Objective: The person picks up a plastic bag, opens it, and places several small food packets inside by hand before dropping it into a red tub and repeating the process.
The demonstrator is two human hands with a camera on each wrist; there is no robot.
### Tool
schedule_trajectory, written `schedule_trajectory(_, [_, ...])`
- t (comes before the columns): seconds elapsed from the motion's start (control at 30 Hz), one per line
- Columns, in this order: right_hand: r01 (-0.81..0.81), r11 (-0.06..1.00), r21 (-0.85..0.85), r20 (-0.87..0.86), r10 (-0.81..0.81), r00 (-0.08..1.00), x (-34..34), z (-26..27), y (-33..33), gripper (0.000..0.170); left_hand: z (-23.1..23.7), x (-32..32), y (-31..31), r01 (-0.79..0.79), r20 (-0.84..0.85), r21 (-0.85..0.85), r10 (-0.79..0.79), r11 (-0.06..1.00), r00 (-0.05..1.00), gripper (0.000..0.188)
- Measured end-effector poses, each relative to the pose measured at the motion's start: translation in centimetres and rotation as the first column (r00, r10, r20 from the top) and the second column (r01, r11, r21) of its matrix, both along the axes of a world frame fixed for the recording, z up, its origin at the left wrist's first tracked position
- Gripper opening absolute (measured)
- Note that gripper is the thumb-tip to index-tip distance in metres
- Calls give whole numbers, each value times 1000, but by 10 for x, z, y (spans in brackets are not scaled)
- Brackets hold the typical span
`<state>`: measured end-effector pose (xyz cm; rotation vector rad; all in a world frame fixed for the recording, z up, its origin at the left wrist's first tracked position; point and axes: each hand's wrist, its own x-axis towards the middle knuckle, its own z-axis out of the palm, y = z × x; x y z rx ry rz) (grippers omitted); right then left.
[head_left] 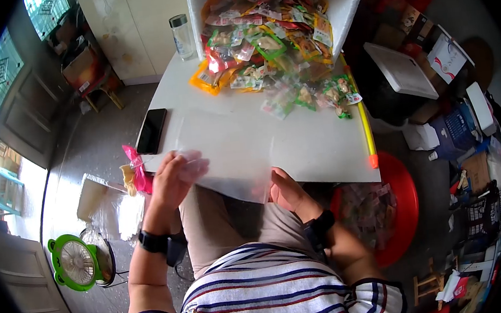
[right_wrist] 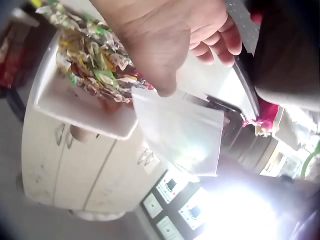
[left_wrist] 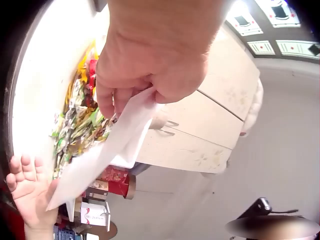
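Note:
A translucent plastic bag (head_left: 237, 172) spans the space between the hands over the table's near edge. The left hand (head_left: 172, 178) pinches one end of it; in the left wrist view that hand (left_wrist: 150, 75) has curled fingers on the whitish bag (left_wrist: 100, 155). The right hand (head_left: 292, 194) is beside the bag's other end, fingers extended, palm showing in the left wrist view. In the right wrist view the right hand (right_wrist: 175, 40) has loose fingers above the bag (right_wrist: 180, 135), with no grip visible.
A white foam box (head_left: 345, 14) spills small colourful packets (head_left: 267, 42) onto the table (head_left: 194, 125). A phone (head_left: 152, 131) and glass bottle (head_left: 182, 40) stand at the left, a yellow stick (head_left: 366, 128) lies at the right edge. A red basin (head_left: 406, 202) with packets sits below right.

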<state>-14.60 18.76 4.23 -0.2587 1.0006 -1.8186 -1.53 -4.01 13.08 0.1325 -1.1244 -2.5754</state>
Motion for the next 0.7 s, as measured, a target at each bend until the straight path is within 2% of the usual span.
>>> schedule_trajectory(0.07, [43, 987, -156, 114, -25, 993, -3, 2, -4, 49, -20, -14, 0, 28, 24, 68, -29, 997, 999, 9])
schedule_trajectory(0.1, [6, 971, -240, 217, 47, 975, -15, -8, 2, 40, -30, -18, -1, 6, 68, 56, -10, 998, 998, 9])
schedule_trajectory(0.23, [194, 966, -168, 178, -164, 970, -26, 11, 8, 32, -46, -27, 3, -116, 307, -40, 123, 992, 944, 11])
schedule_trajectory(0.33, [137, 973, -185, 124, -115, 986, -43, -6, 8, 29, -68, -32, -4, -80, 403, -148, 134, 986, 905, 12])
schedule_trajectory(0.4, [220, 972, -78, 155, -206, 966, -42, 1, 5, 22, -75, -38, 0, -118, 429, -169, 181, 978, 885, 14])
schedule_trajectory(0.47, [278, 961, 16, 120, -277, 953, -39, 6, -2, 17, -77, -41, 3, -140, 462, -179, 209, 974, 862, 15])
schedule_trajectory(0.5, [247, 969, 20, 37, -248, 968, -44, -3, -3, 12, -81, -43, 2, -128, 461, -200, 209, 971, 863, 15])
schedule_trajectory(0.57, [274, 952, 138, -100, -261, 960, -53, -13, -8, 8, -92, -46, -3, -106, 458, -242, 209, 965, 864, 16])
schedule_trajectory(0.67, [330, 910, 252, -269, -262, 927, -62, -11, -17, 6, -95, -48, -13, -32, 543, -458, 308, 889, 781, 16])
schedule_trajectory(0.7, [341, 895, 289, -310, -249, 917, -67, -11, -21, 6, -96, -49, -19, 25, 545, -571, 356, 821, 759, 16])
